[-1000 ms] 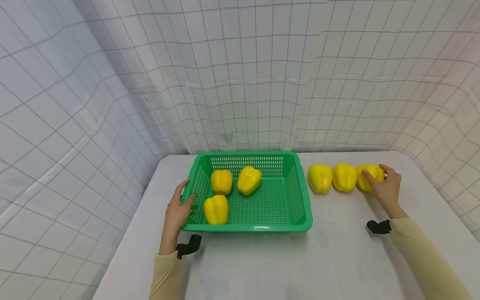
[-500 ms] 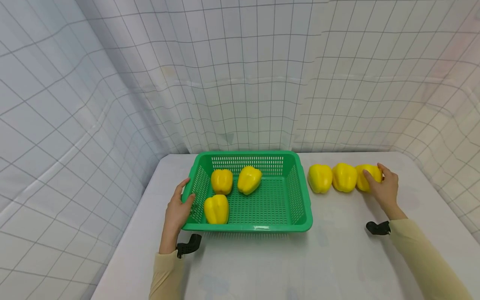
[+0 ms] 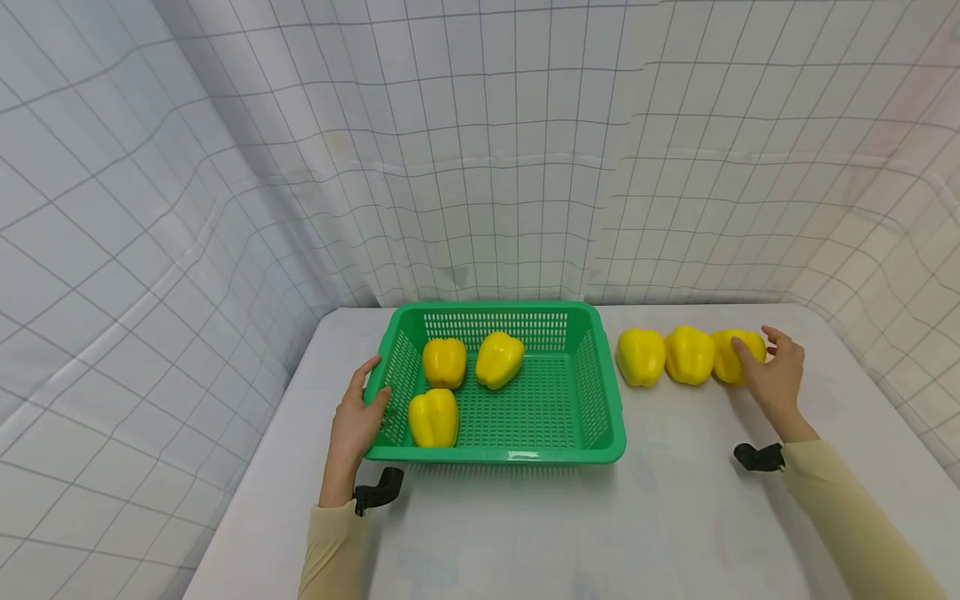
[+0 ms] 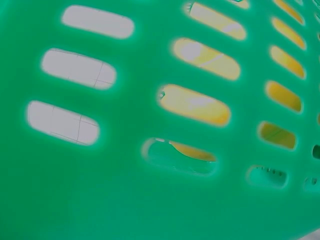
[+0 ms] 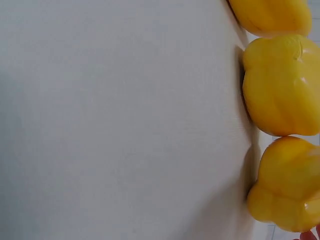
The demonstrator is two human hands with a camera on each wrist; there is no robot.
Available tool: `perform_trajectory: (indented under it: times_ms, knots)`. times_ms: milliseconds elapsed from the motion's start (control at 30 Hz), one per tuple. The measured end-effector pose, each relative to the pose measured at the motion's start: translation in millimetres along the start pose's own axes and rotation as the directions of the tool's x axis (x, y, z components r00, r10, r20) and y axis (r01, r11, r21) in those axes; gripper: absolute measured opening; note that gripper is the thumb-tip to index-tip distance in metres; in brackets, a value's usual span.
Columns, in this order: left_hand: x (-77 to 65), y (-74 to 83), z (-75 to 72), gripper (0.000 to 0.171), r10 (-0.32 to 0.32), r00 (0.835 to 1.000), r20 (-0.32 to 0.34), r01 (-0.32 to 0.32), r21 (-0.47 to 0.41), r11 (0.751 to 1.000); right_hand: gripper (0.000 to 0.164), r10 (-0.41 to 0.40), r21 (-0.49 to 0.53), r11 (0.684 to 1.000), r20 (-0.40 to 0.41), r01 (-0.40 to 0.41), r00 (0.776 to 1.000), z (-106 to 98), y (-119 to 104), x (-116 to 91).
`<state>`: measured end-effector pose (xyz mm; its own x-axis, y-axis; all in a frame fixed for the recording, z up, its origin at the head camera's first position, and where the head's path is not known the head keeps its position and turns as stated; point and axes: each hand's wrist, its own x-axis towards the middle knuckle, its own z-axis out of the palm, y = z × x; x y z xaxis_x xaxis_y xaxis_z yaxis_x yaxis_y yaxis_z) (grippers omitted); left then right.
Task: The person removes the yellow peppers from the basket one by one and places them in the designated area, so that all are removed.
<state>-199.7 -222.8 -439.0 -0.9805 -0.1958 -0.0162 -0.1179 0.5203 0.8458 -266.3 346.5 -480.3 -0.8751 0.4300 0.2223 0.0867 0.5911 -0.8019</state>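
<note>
My left hand (image 3: 356,421) holds the left rim of a green plastic basket (image 3: 495,456), with the thumb over the edge and the other fingers along the outside. The left wrist view is filled by the slotted basket wall (image 4: 130,200), with yellow showing through. On the right, my right hand (image 3: 776,375) is at the rightmost yellow bell pepper (image 3: 727,358), thumb in front of it and fingers spread at its right side. That bell pepper (image 5: 285,185) rests on the table in the right wrist view, where a bit of fingertip shows at the bottom corner.
Two more yellow bell peppers, a middle one (image 3: 690,355) and a left one (image 3: 641,357), stand in a row right of the basket. Inside the basket are three bell peppers (image 3: 433,418) toward the left. A white gridded curtain (image 3: 487,167) surrounds the white table (image 3: 525,533).
My right hand shifts slightly left with the rightmost bell pepper, then back right, its fingers parting from the pepper's right side. My left hand and the basket stay in place.
</note>
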Motion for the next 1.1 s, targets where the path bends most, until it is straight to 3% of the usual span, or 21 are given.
perform_trajectory:
  times_ms: [167, 300, 400, 600, 833, 1100]
  knots:
    - [-0.8, 0.4, -0.9, 0.052, -0.003, 1.000, 0.008, 0.004, -0.001, 1.000, 0.051, -0.089, 0.001, 0.996, -0.092, 0.090, 0.992, 2, -9, -4]
    - [-1.5, 0.5, -1.2, 0.052, -0.006, 1.000, 0.008, 0.006, 0.002, 1.000, 0.040, -0.203, 0.059, 0.974, -0.188, 0.218, 0.961, 6, -20, -7]
    - [-1.7, 0.2, -1.4, 0.051, -0.010, 1.000, 0.007, 0.010, 0.004, 1.000, 0.035, -0.257, 0.086, 0.956, -0.214, 0.281, 0.942, 9, -34, -10]
    - [-1.7, -0.7, -1.6, 0.051, -0.011, 1.000, 0.004, 0.011, 0.008, 1.000, 0.028, -0.308, 0.129, 0.934, -0.185, 0.333, 0.933, 21, -68, -17]
    - [-1.1, -0.2, 0.4, 0.051, -0.012, 1.000, -0.002, 0.012, 0.012, 1.000, 0.020, -0.421, 0.250, 0.858, -0.159, 0.449, 0.893, 33, -104, -34]
    - [-0.3, 0.9, 0.1, 0.051, -0.011, 1.000, -0.001, 0.011, 0.008, 1.000, 0.015, -0.471, 0.342, 0.814, -0.084, 0.469, 0.878, 28, -166, -67]
